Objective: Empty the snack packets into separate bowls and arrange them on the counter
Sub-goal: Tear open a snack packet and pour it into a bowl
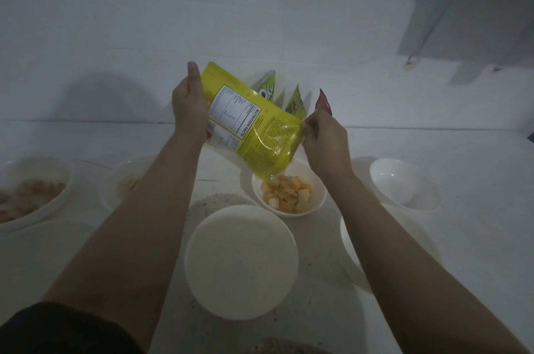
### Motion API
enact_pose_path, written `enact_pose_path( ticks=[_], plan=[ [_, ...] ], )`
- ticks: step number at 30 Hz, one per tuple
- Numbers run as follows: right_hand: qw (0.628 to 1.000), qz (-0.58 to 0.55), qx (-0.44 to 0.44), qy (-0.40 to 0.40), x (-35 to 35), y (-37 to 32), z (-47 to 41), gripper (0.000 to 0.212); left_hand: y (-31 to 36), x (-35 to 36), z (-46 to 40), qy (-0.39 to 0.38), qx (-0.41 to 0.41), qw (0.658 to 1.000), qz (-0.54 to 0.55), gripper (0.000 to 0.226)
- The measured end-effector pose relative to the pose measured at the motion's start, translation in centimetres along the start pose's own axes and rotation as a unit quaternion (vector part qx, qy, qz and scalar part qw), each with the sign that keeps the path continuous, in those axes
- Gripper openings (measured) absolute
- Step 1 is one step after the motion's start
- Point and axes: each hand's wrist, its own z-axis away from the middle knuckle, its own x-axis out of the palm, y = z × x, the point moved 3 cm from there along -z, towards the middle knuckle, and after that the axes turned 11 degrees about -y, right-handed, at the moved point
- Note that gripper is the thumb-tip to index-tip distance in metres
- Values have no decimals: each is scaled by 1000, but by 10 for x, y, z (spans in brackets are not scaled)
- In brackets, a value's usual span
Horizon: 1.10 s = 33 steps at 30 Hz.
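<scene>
A yellow snack packet (254, 128) with a nutrition label hangs tilted, its open corner pointing down over a small white bowl (318, 203) that holds orange and pale snack pieces (287, 194). My left hand (189, 105) grips the packet's upper left edge. At its right edge my right hand (323, 136) pinches the film. Just in front of me stands a larger white bowl (241, 261) with nothing visible in it.
Two green packets (267, 87) and a red one (323, 102) lean against the back wall. White bowls with snacks sit at far left (34, 194) and behind my left arm (124, 183). More white bowls stand at right (393, 183) and under my right arm (346, 238).
</scene>
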Motion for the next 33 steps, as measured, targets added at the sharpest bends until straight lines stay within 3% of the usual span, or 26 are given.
enact_pose_path(
  ticks=[21,33],
  plan=[
    [1000,-13,-24,-10,0,7,1,9,-4,1,-3,15,-9,1000,-13,49],
    [997,-26,-67,26,5,-2,-6,6,-17,-7,-14,24,-23,999,16,58]
  ],
)
